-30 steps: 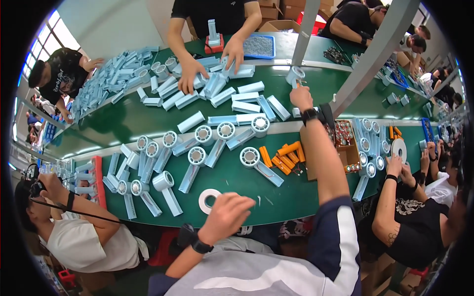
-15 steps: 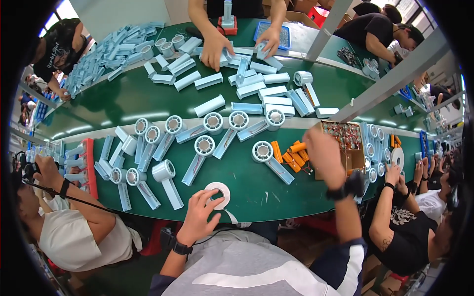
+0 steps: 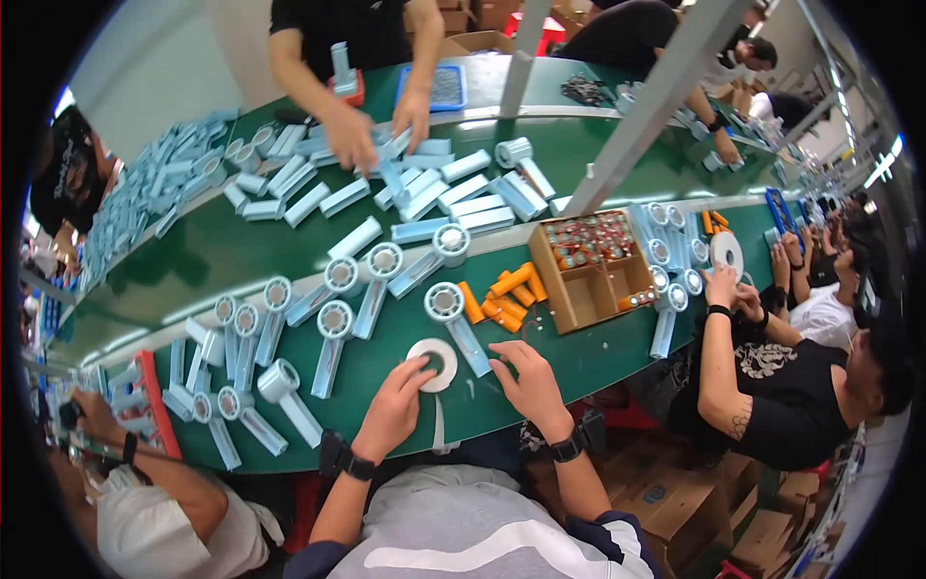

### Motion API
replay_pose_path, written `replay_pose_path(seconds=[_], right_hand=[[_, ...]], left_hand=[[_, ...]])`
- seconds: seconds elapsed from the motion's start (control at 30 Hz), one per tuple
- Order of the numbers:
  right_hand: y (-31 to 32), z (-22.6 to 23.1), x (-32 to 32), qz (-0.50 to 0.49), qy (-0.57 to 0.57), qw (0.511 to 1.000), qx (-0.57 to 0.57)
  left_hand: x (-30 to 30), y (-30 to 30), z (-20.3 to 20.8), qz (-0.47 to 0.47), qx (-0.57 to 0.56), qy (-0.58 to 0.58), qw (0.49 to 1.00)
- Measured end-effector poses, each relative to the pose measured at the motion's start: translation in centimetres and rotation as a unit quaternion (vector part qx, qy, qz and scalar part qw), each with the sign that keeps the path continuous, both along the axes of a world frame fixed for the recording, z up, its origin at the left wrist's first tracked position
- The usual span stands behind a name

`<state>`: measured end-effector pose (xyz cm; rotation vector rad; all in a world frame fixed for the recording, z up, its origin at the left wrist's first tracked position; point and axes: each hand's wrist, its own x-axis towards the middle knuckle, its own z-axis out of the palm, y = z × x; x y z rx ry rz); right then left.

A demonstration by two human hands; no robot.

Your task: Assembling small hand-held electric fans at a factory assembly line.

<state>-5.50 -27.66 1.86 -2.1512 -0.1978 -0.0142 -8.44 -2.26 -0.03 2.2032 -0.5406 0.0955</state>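
A white tape roll (image 3: 419, 349) lies flat near the table's front edge, a loose strip hanging toward me. The curled fingers of my left hand (image 3: 394, 410) grip its ring at the centre hole. To its right, my right hand (image 3: 532, 391) has its fingers apart, fingertips beside the lower end of a light-blue handheld fan housing (image 3: 470, 347). I see nothing held in that hand. The housing has a round grille head and an open handle with wires inside. Several orange cylindrical battery cells (image 3: 503, 316) with wires lie just beyond.
A divided cardboard box (image 3: 590, 301) of small round wired parts stands right of the cells. More fan housings (image 3: 335, 320) spread leftward toward a red rack (image 3: 157, 405). Loose blue shells (image 3: 309, 205) cover the far bench, where a person's hands (image 3: 352, 145) work. Another worker (image 3: 772, 338) sits at right.
My right hand has come down and left from above the battery cells to beside the fan handle. My left hand stays at the tape roll, fingers more curled. The view has turned right.
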Motion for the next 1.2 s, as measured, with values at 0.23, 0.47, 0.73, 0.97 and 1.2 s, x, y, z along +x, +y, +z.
replay_pose_path(seconds=[0.23, 0.47, 0.73, 0.97, 1.2], right_hand=[[-9.8, 0.9, 4.8, -0.215, -0.202, 0.923, -0.248], [-14.2, 4.2, 10.1, -0.151, -0.077, 0.956, -0.241], [-18.6, 5.6, 8.7, -0.020, -0.099, 0.955, -0.281], [-1.0, -1.2, 4.1, 0.076, -0.087, 0.967, -0.225], [2.2, -3.2, 7.5, -0.032, -0.140, 0.922, -0.361]], left_hand=[[-0.3, -0.2, 1.2, -0.018, 0.111, -0.034, 0.993], [-0.5, -2.3, 1.7, 0.086, 0.045, -0.038, 0.994], [-6.9, -3.2, -0.4, 0.275, -0.015, 0.074, 0.958], [-3.0, -4.4, -1.1, 0.232, 0.158, 0.064, 0.958], [-2.8, -4.4, -1.6, 0.251, 0.124, 0.047, 0.959]])
